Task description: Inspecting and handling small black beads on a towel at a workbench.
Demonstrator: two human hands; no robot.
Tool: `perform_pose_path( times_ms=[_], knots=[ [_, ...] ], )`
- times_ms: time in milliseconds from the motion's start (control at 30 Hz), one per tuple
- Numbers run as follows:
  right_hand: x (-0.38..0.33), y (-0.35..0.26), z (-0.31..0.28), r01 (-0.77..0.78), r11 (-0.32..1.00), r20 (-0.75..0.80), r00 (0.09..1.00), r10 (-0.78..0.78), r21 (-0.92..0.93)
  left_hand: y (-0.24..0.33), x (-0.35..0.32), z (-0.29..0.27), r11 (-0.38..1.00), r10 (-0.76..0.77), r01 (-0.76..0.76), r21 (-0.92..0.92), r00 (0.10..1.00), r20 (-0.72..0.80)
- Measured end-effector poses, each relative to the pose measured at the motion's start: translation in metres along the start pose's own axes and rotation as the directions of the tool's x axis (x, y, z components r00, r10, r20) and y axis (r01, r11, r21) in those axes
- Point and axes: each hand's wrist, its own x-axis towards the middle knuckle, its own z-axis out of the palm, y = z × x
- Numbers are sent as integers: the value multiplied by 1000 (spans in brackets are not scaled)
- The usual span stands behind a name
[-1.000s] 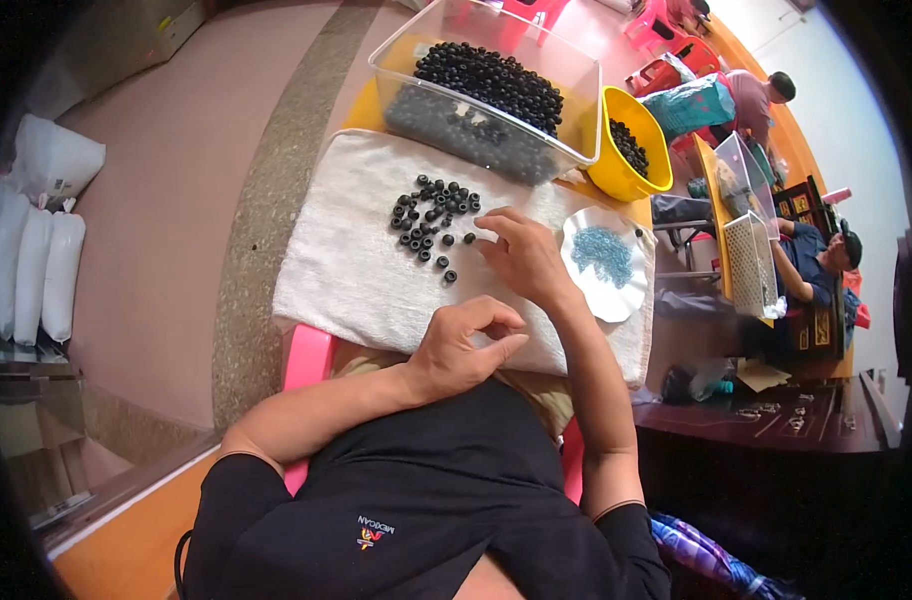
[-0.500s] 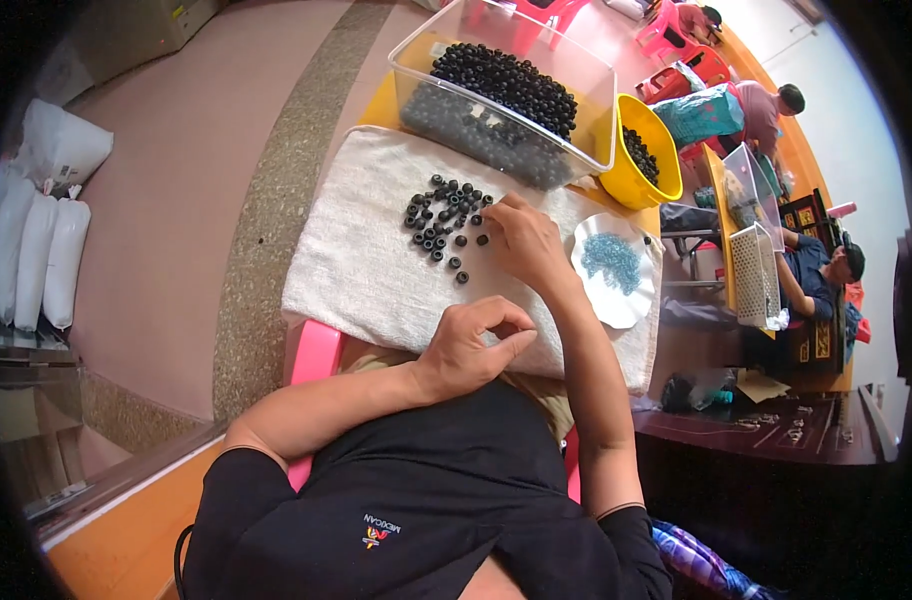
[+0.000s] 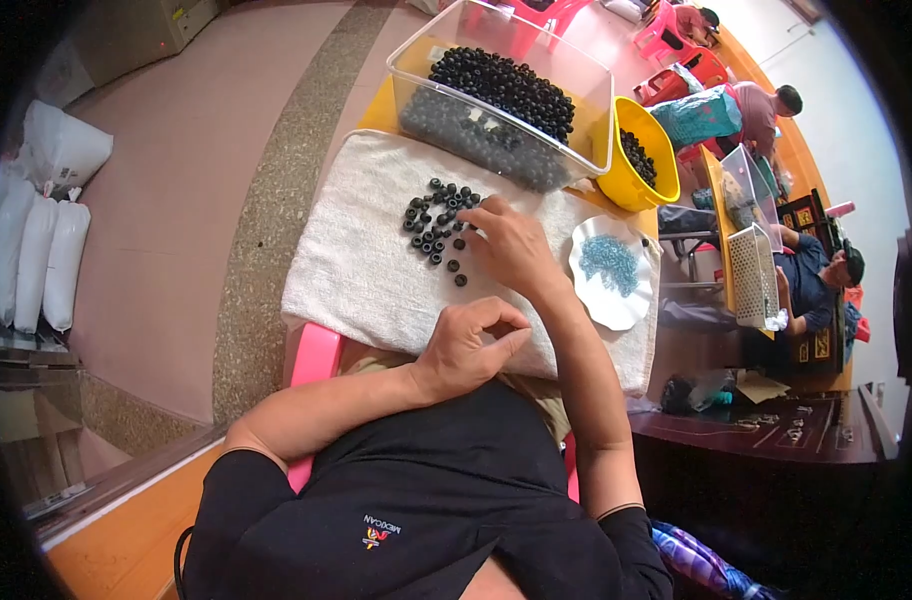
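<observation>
A loose group of black ring-shaped beads (image 3: 416, 215) lies on a white towel (image 3: 356, 260) in front of me. My right hand (image 3: 517, 248) reaches over the right side of this group, its fingertips at the beads and a gap showing between finger and thumb. Some beads there are hidden under it. Close to my body, my left hand (image 3: 468, 343) is curled above the towel's near edge, thumb and fingertips brought together; anything between them is too small to make out. Right of my right forearm rests a white wavy-edged plate (image 3: 621, 312) with small blue-grey beads (image 3: 609, 264).
At the towel's far edge stands a clear plastic bin (image 3: 506, 155) heaped with black beads. A yellow tub (image 3: 666, 185) with more beads is beside it. White sacks (image 3: 36, 250) lean at the far left. Other people sit at tables on the right, near a perforated white basket (image 3: 754, 275).
My right hand has shifted a little left and nearer the bead group, its finger and thumb now farther apart. My left hand stays in nearly the same place.
</observation>
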Motion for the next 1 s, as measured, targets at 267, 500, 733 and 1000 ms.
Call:
perform_pose_path(
  times_ms=[267,500,733,1000],
  knots=[
    [1,-3,6,-17,997,72,997,23,-74,0,0,0,1000,-2,2,-14,1000,-1],
    [-7,1,6,-41,999,23,999,42,-13,1,1,0,998,-53,53,-44,998,-15],
    [-11,5,9,-132,989,-93,986,138,66,-1,0,1,997,-73,73,-36,997,-6],
    [-7,0,6,-155,988,-27,988,155,4,2,1,-1,995,-96,95,-36,995,-10]
  ],
)
